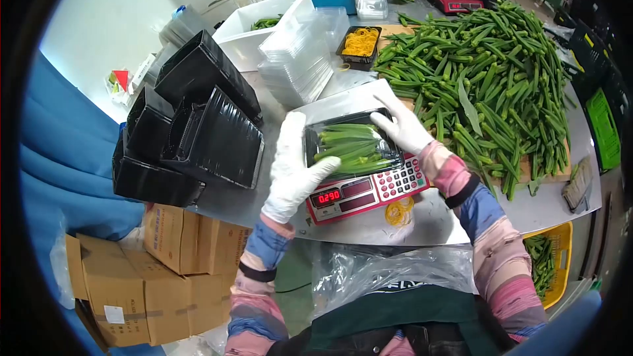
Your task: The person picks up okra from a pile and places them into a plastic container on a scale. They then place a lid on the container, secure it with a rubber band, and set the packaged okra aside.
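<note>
Gripped okra tray (351, 148) at both ends: gloved left hand (295, 165) clasping one side, right hand (403, 126) the other; already filled, sat on scale (369, 191) reading 0.290; okra heap (484, 72) beyond right hand remained unpacked

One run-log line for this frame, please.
left hand: on tray side | right hand: on tray far corner | okra tray: lidded, on scale | loose okra pile: right

White-gloved hands (343, 151), green okra (349, 148), black tray (313, 138), red scale (369, 194)
</note>
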### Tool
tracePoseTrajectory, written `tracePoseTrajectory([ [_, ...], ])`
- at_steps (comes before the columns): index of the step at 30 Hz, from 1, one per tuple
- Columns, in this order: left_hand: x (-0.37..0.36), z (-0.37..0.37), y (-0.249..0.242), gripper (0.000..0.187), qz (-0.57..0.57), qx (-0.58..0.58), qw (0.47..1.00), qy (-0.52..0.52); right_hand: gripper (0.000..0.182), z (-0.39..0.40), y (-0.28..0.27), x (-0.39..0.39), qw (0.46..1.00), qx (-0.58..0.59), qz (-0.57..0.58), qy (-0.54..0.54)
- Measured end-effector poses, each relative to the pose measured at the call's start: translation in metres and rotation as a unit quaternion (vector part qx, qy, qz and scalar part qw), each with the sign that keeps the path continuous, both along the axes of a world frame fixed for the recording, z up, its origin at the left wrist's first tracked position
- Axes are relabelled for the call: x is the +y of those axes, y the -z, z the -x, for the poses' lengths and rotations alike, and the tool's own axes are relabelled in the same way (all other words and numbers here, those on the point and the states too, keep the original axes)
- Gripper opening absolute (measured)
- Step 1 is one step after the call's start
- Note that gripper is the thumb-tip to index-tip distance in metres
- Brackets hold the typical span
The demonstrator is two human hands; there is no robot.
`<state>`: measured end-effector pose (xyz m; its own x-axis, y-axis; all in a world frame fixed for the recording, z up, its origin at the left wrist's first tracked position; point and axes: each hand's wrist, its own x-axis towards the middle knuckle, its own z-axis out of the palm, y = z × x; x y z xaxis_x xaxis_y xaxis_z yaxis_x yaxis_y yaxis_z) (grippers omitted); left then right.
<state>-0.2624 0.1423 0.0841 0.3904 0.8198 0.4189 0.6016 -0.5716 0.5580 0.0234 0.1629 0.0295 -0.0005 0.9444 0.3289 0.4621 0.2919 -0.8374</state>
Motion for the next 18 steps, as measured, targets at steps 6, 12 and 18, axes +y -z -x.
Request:
tracePoseTrajectory([
  [6,0.009,-0.014,0.007,0.133,0.016,0.155,0.987,0.024,0.047,0.001,0.037,0.013,0.997,-0.063,-0.053,0.005],
  [12,0.007,-0.017,0.003,0.133,0.03,0.154,0.987,0.026,0.05,-0.004,0.031,0.023,0.996,-0.072,-0.053,-0.022],
  [18,0.019,0.004,0.031,0.083,0.224,-0.253,0.94,-0.045,0.06,0.006,0.02,-0.056,0.971,0.175,0.139,0.087],
])
